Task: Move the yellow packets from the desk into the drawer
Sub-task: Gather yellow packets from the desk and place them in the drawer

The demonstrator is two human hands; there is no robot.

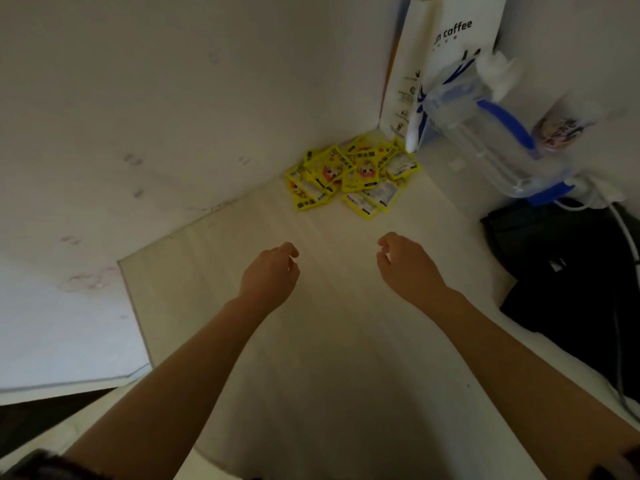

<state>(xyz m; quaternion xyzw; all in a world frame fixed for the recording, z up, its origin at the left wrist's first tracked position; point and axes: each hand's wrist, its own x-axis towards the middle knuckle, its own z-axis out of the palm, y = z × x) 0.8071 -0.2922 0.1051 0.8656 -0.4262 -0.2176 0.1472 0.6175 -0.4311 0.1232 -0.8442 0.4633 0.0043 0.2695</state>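
Yellow packets (351, 176) heaped on desk (311, 323); hands empty.

Yellow packets (353, 174) lie heaped at twelve o'clock in the desk (311, 341) corner; the left hand (270, 275) and right hand (405, 265) hover loosely curled, holding nothing; a clear jug (491, 140) stands at two o'clock.

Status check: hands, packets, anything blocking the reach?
Left hand and right hand loosely curled, empty, above the desk. Yellow packets piled in the far corner, untouched. Path looks clear; clear jug stands right of the pile. Drawer not in view.
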